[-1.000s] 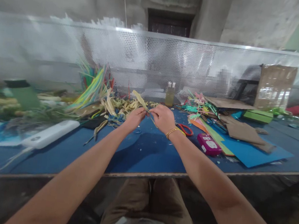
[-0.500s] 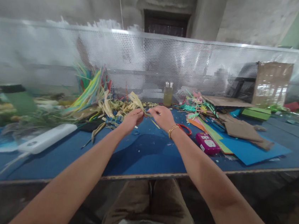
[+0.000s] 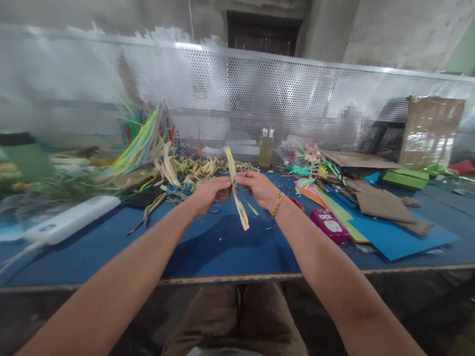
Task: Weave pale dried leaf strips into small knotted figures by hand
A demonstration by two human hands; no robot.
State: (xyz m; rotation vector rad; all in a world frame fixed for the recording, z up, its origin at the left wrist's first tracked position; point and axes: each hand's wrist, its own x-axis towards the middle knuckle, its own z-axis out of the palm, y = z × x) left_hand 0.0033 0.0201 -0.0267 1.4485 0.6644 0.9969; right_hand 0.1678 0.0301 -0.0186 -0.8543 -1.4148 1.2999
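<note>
Between my two hands, above the blue table (image 3: 229, 259), is a pale yellow strip of dried husk (image 3: 240, 209), its upper end pointing away from me and its lower end hanging toward me. My left hand (image 3: 212, 193) is closed, fingertips pinching the strip near its middle from the left. My right hand (image 3: 262, 188), with a gold bracelet at the wrist, pinches it from the right. A thinner strand hangs below the right fingers. Just behind my left hand lies a heap of similar dried husks (image 3: 170, 172) mixed with blue strands.
A white power strip (image 3: 74, 220) and a green cup (image 3: 23, 155) are on the left. A small bottle (image 3: 266, 151) stands at the back. To the right are a purple box (image 3: 329, 226), blue sheets (image 3: 404, 241) and cardboard pieces (image 3: 383, 206). A perforated metal screen (image 3: 305, 103) rises behind.
The husk strip has turned more upright, and its lower end now hangs toward me below my hands. Both hands remain close together, with the right wrist turned slightly.
</note>
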